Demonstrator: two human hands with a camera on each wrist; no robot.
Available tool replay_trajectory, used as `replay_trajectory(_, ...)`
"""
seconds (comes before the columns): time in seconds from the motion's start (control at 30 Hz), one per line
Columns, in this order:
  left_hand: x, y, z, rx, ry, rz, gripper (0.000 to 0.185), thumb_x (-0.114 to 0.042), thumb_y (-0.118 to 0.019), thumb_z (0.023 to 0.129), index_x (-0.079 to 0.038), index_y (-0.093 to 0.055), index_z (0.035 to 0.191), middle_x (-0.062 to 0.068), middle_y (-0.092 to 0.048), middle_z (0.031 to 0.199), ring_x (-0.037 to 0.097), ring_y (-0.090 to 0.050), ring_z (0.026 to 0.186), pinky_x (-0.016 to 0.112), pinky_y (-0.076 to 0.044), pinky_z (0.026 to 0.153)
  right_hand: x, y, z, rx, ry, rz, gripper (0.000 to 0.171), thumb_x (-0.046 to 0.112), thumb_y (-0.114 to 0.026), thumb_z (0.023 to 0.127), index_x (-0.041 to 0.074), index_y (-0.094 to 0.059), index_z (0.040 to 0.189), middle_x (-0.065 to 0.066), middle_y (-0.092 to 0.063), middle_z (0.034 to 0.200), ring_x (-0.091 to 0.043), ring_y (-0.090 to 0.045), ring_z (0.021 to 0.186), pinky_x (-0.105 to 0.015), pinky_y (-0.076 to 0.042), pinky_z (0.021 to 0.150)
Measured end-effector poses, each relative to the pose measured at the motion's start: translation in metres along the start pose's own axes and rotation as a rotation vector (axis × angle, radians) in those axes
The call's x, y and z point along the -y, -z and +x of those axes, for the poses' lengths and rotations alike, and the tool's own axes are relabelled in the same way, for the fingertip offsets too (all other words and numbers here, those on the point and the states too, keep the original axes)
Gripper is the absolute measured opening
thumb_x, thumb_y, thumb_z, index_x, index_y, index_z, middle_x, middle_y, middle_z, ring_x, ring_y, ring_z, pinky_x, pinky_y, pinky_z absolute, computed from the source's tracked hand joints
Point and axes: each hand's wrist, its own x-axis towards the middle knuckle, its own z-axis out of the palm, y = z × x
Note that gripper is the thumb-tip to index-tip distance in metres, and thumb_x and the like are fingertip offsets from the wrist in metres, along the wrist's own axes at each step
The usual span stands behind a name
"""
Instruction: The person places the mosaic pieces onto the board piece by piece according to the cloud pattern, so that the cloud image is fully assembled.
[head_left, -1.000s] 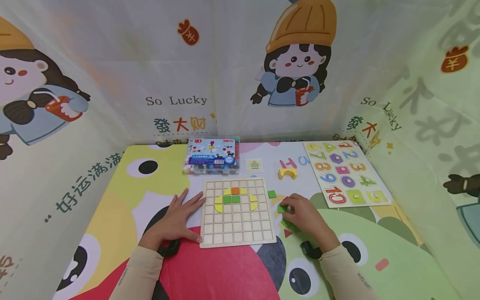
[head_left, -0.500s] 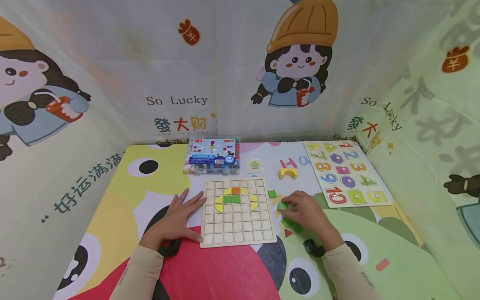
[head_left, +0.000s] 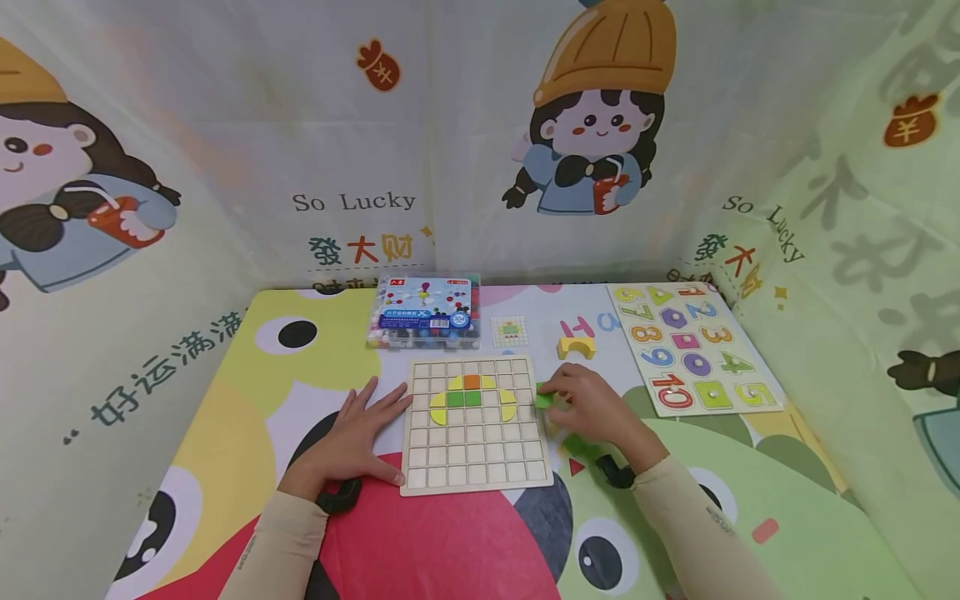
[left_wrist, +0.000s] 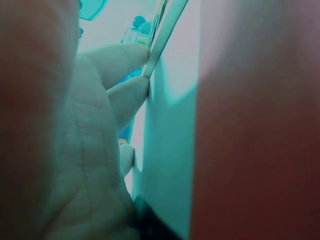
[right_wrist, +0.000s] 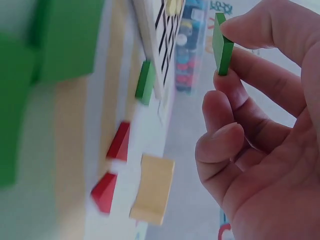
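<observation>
My right hand (head_left: 600, 408) pinches a green square tile (right_wrist: 222, 47) between thumb and fingertips, lifted over the table by the right edge of a wooden grid board (head_left: 472, 457). Another green tile (right_wrist: 145, 82) lies flat beside that edge. Fingers spread, my left hand (head_left: 341, 442) rests on the table, thumb and fingertips at the board's left edge; in the left wrist view its fingers (left_wrist: 127, 97) reach that edge. On the board sit an orange square (head_left: 471, 382), two green squares (head_left: 463, 398) and several yellow curved pieces (head_left: 438, 408).
More green tiles (head_left: 576, 444) and a red triangle (head_left: 576, 467) lie under my right wrist. Red pieces (right_wrist: 119, 142) and a yellow arch block (head_left: 576, 347) lie beyond. A small pattern card (head_left: 510, 331), a clear box (head_left: 423, 310) and a number puzzle (head_left: 693, 350) stand farther back.
My right hand has moved left and away from me, from the loose green tiles to the board's right edge, carrying a green square tile. The left hand and board have stayed still.
</observation>
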Motion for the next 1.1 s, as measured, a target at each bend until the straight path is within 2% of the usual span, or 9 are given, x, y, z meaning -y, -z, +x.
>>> replay_trajectory(0.3, 0.000, 0.000, 0.000, 0.005, 0.002, 0.002, 0.125, -0.066, -0.091, 0.060, -0.024, -0.038, 0.166, 0.002, -0.026, 0.177, 0.045, 0.001, 0.165, 0.072, 0.003, 0.128, 0.009, -0.011, 0.034, 0.151, 0.022, 0.041, 0.026, 0.009, -0.076, 0.085, 0.014, -0.081, 0.110, 0.006, -0.072, 0.101, -0.013, -0.059, 0.091, -0.029, -0.053, 0.081)
replay_trajectory(0.6, 0.002, -0.001, 0.000, 0.006, 0.005, 0.003, 0.125, -0.066, -0.091, 0.060, -0.024, -0.038, 0.166, 0.001, -0.026, 0.177, 0.045, 0.001, 0.165, 0.072, 0.003, 0.128, 0.019, -0.026, 0.061, 0.224, 0.004, 0.025, 0.022, 0.012, -0.075, 0.091, 0.013, -0.082, 0.112, 0.002, -0.074, 0.108, -0.012, -0.060, 0.096, -0.035, -0.056, 0.092)
replay_trajectory(0.73, 0.002, -0.002, 0.001, 0.006, 0.004, 0.005, 0.125, -0.066, -0.091, 0.060, -0.025, -0.038, 0.166, 0.001, -0.026, 0.177, 0.045, 0.001, 0.165, 0.072, 0.002, 0.128, 0.022, -0.033, 0.069, 0.264, -0.029, 0.022, 0.022, 0.013, -0.075, 0.093, 0.014, -0.083, 0.113, 0.002, -0.073, 0.109, -0.013, -0.058, 0.098, -0.035, -0.055, 0.095)
replay_trajectory(0.9, 0.002, -0.003, 0.001, 0.005, 0.004, 0.007, 0.125, -0.066, -0.091, 0.060, -0.025, -0.038, 0.166, 0.001, -0.027, 0.177, 0.045, 0.000, 0.165, 0.072, 0.002, 0.128, 0.022, -0.041, 0.074, 0.297, -0.023, 0.005, 0.022, 0.014, -0.075, 0.094, 0.014, -0.083, 0.115, 0.001, -0.072, 0.112, -0.013, -0.057, 0.100, -0.033, -0.055, 0.094)
replay_trajectory(1.1, 0.003, -0.003, 0.001, 0.003, -0.002, 0.007, 0.126, -0.067, -0.091, 0.060, -0.025, -0.038, 0.166, 0.001, -0.026, 0.177, 0.045, 0.001, 0.165, 0.072, 0.002, 0.128, 0.022, -0.044, 0.076, 0.307, -0.003, 0.006, 0.023, 0.014, -0.073, 0.096, 0.012, -0.082, 0.117, -0.002, -0.073, 0.115, -0.015, -0.059, 0.104, -0.037, -0.055, 0.098)
